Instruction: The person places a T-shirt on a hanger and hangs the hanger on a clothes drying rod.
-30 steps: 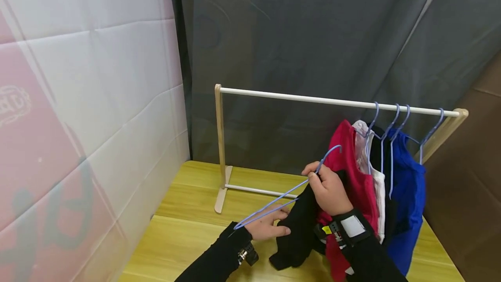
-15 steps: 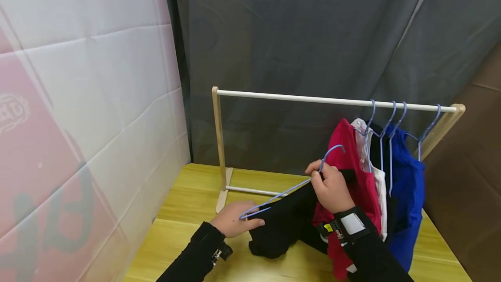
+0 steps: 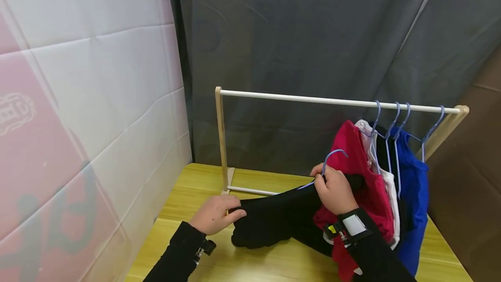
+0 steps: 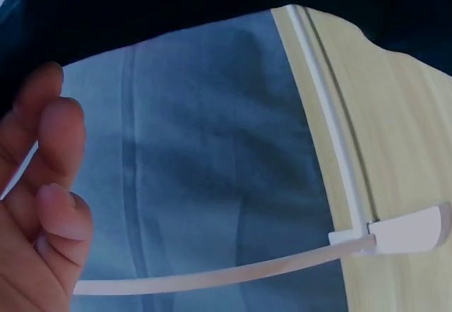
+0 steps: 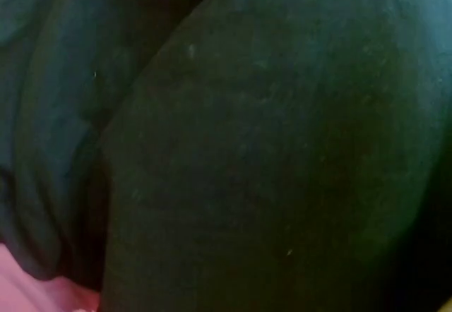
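My right hand (image 3: pixel 335 190) pinches a blue wire hanger (image 3: pixel 328 155) just below its hook, together with the cloth there. A black garment (image 3: pixel 270 221) is drawn over the hanger and covers most of its left arm. At the garment's left end, my left hand (image 3: pixel 214 216) holds the upper edge between thumb and fingers. In the left wrist view, the curled fingers (image 4: pixel 62 139) are beside the dark cloth (image 4: pixel 176 5). Black fabric (image 5: pixel 268 150) nearly fills the right wrist view, where the right hand does not show.
A rack with a white rail (image 3: pixel 293 97) and wooden ends stands behind. Hangers with a red top (image 3: pixel 348 147), a white one (image 3: pixel 391 190), a dark one and a blue one (image 3: pixel 415 177) hang at its right. A printed sheet (image 3: pixel 117 77) borders the wooden table (image 3: pixel 176 238) on the left.
My left hand has moved left and up, drawing the black garment out over the hanger's left arm, which was bare before. The right hand keeps its hold, with only slight movement.
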The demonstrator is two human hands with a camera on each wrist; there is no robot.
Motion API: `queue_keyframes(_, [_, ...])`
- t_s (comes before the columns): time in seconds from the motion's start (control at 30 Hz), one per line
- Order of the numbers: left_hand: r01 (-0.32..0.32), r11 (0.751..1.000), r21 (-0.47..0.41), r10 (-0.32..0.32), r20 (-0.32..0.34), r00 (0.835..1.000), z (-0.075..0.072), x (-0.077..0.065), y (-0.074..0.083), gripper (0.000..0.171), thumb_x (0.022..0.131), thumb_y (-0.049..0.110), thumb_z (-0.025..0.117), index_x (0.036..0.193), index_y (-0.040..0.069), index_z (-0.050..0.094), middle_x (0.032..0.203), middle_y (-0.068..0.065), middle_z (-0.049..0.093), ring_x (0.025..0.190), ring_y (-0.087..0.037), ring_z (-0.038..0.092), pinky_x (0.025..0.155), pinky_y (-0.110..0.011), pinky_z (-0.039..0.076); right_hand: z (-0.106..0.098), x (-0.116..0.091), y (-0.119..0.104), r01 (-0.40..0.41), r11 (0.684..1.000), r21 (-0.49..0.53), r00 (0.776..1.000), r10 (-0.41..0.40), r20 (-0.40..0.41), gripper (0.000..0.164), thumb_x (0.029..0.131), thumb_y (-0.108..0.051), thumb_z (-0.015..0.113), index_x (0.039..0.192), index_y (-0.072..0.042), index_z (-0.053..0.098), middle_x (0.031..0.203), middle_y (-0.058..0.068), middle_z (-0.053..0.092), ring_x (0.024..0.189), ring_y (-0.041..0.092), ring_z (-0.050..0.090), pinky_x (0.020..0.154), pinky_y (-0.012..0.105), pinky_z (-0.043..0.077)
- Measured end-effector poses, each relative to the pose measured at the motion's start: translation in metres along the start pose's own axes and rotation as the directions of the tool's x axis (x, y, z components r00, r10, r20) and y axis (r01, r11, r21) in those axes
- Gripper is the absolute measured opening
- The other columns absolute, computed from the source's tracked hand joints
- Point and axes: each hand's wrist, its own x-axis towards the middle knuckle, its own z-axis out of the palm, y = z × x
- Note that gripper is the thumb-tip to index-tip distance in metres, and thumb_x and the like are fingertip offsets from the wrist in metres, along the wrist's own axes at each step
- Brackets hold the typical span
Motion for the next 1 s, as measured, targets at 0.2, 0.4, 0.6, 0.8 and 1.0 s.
queue_keyframes(0.2, [0.115,0.993,0.035,-0.117,0.047,0.992,0.001,0.011,0.009,0.018,0.104,0.036,0.058,0.094,0.022,0.064,0.084,0.013,0.058,0.078,-0.006,0.057,0.073,-0.026,0.049,0.005,0.000,-0.003,0.029,0.999,0.041,0.999,-0.030,0.014,0.021,0.095,-0.001,0.052,0.092,-0.014,0.068,0.078,-0.004,0.067,0.072,0.017,0.056,0.064,0.039,0.044])
queue_keyframes(0.4, [0.189,0.979,-0.079,-0.183,0.073,0.980,0.015,0.024,0.025,0.013,0.105,0.030,0.058,0.111,0.021,0.065,0.103,0.009,0.066,0.092,-0.006,0.063,0.082,-0.030,0.052,0.015,0.000,-0.010,0.066,0.997,0.047,0.997,-0.067,0.022,0.019,0.095,-0.001,0.053,0.094,-0.014,0.066,0.081,-0.003,0.068,0.077,0.020,0.055,0.072,0.041,0.042])
queue_keyframes(0.6, [0.147,0.983,-0.107,-0.141,0.060,0.988,0.026,0.035,0.036,0.020,0.105,0.028,0.058,0.122,0.017,0.061,0.117,0.003,0.065,0.107,-0.010,0.064,0.091,-0.030,0.050,0.020,0.000,-0.012,0.100,0.993,0.057,0.995,-0.101,0.012,0.018,0.096,-0.001,0.054,0.097,-0.014,0.065,0.089,0.002,0.071,0.082,0.024,0.058,0.077,0.045,0.042])
queue_keyframes(0.8, [0.293,0.946,-0.141,-0.290,0.040,0.956,0.038,0.033,0.035,0.045,0.102,0.033,0.063,0.141,0.017,0.048,0.102,-0.002,0.069,0.086,-0.011,0.066,0.074,-0.029,0.053,0.021,-0.001,-0.014,0.105,0.991,0.084,0.994,-0.107,0.019,0.016,0.096,-0.001,0.055,0.098,-0.012,0.066,0.091,0.004,0.071,0.084,0.024,0.059,0.080,0.045,0.041])
queue_keyframes(1.0, [0.395,0.912,-0.111,-0.394,0.030,0.919,0.041,0.028,0.034,0.036,0.102,0.039,0.061,0.126,0.013,0.060,0.101,-0.001,0.068,0.085,-0.015,0.066,0.075,-0.034,0.053,0.022,-0.003,-0.014,0.113,0.989,0.091,0.994,-0.113,0.003,0.016,0.095,0.001,0.056,0.098,-0.011,0.066,0.092,0.003,0.071,0.084,0.023,0.060,0.082,0.044,0.040])
